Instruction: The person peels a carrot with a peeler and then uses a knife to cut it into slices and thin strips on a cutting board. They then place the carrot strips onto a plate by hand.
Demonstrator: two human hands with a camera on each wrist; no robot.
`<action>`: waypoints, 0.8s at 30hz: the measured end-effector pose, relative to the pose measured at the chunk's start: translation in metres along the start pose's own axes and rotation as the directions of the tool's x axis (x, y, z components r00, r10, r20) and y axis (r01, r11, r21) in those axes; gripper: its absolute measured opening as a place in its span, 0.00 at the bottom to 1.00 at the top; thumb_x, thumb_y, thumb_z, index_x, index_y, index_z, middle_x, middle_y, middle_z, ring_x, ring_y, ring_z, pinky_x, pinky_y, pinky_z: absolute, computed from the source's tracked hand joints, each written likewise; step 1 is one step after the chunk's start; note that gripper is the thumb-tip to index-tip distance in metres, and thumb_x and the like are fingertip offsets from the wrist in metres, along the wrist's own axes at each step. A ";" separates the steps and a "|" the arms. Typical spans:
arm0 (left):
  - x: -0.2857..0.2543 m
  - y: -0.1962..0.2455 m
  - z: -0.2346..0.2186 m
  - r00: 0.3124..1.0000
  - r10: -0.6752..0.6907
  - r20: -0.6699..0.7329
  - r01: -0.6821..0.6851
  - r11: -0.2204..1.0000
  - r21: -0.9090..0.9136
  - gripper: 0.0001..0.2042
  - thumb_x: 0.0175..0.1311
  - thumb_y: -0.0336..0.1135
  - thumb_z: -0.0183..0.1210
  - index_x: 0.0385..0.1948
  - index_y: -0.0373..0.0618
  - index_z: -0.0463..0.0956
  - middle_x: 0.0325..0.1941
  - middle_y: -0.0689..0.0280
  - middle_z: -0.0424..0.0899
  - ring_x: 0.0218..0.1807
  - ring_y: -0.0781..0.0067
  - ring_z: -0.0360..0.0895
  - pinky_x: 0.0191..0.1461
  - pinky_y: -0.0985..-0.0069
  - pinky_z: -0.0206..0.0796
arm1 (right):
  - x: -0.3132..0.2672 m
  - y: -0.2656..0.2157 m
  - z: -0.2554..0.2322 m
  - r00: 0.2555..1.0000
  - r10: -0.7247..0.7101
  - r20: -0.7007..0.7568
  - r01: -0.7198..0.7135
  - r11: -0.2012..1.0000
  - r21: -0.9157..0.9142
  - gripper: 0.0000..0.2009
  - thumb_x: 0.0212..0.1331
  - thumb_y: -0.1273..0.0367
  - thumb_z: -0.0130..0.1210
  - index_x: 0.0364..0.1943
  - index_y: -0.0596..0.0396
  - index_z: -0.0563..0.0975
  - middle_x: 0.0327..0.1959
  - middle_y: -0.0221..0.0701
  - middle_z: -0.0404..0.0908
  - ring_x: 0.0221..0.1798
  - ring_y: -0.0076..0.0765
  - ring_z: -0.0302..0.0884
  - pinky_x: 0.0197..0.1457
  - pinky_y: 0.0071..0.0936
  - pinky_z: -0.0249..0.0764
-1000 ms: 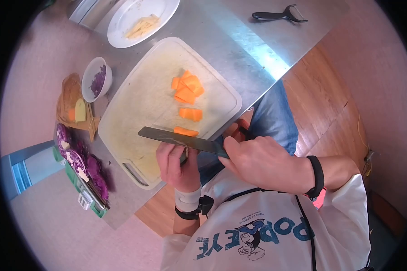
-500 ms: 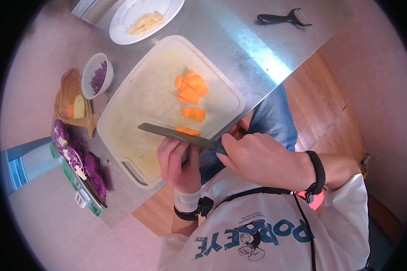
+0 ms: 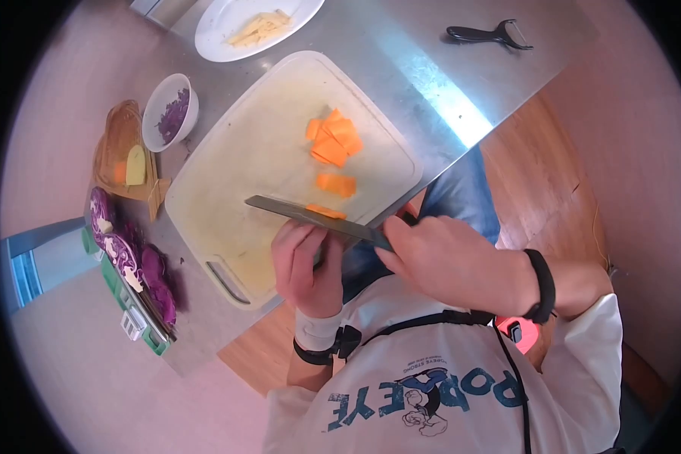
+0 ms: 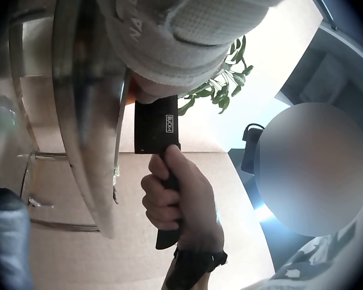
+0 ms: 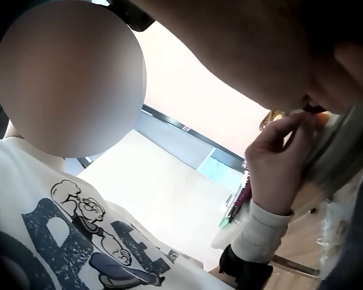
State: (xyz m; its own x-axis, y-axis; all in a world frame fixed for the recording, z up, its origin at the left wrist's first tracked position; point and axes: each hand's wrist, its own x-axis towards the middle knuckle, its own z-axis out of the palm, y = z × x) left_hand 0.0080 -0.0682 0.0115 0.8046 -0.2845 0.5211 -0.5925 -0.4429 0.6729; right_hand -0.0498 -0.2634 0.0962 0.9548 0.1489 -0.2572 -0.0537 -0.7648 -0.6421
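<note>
My right hand (image 3: 454, 253) grips the dark handle of a broad kitchen knife (image 3: 291, 210); in the left wrist view the wide blade (image 4: 156, 127) is edge-on to the cutting board. Just on the near side of the blade, my left hand (image 3: 309, 265) has its fingers bent and thumb tucked in, holding a carrot piece mostly hidden by the hand and blade. Orange shows at its fingertips in the right wrist view, beside the left hand (image 5: 278, 160). Thin carrot slices (image 3: 325, 212) lie along the blade's far side. The white cutting board (image 3: 234, 159) bears more carrot slices (image 3: 336, 184) and a heap (image 3: 334, 141).
Beyond the board stand a white plate (image 3: 216, 34) of pale strips and a bowl (image 3: 153, 129) of shredded purple cabbage. A wicker basket (image 3: 117, 117), cut purple cabbage (image 3: 155, 280) and a green slicer (image 3: 113, 276) lie leftward. A black peeler (image 3: 473, 35) lies at the right.
The view has shifted slightly, so the board and items sit a little higher and further right. Both hands stay near the same spot, with the knife at the carrot throughout.
</note>
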 end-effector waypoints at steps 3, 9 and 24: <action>0.001 0.000 0.003 1.000 0.013 -0.012 -0.013 1.000 -0.015 0.14 0.52 0.14 0.72 0.40 0.35 0.84 0.48 0.58 0.86 0.52 0.54 0.84 0.61 0.63 0.76 | 0.000 0.001 0.004 0.997 -0.040 -0.065 0.040 0.999 -0.001 0.15 0.73 0.63 0.59 0.38 0.64 0.72 0.22 0.50 0.80 0.25 0.61 0.83 0.28 0.49 0.79; 0.002 -0.002 0.002 1.000 0.025 -0.002 -0.025 0.999 -0.021 0.16 0.51 0.14 0.73 0.41 0.37 0.85 0.49 0.60 0.85 0.54 0.53 0.83 0.59 0.62 0.77 | 0.008 0.000 0.004 1.000 0.004 -0.003 -0.004 1.000 -0.009 0.15 0.73 0.62 0.59 0.39 0.64 0.74 0.24 0.50 0.81 0.28 0.61 0.84 0.31 0.51 0.79; 0.005 0.001 0.001 0.999 0.022 -0.030 -0.022 0.999 -0.025 0.13 0.53 0.15 0.73 0.40 0.37 0.85 0.45 0.58 0.86 0.50 0.55 0.84 0.57 0.64 0.77 | 0.010 0.001 0.019 0.993 -0.052 -0.102 0.042 0.994 -0.096 0.16 0.73 0.61 0.59 0.33 0.62 0.76 0.22 0.45 0.83 0.28 0.53 0.88 0.30 0.44 0.82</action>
State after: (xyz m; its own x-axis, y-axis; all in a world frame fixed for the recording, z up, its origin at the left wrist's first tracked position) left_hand 0.0109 -0.0706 0.0146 0.7901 -0.2685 0.5510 -0.6111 -0.4153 0.6738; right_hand -0.0460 -0.2505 0.0792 0.9811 0.1239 -0.1490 0.0148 -0.8146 -0.5798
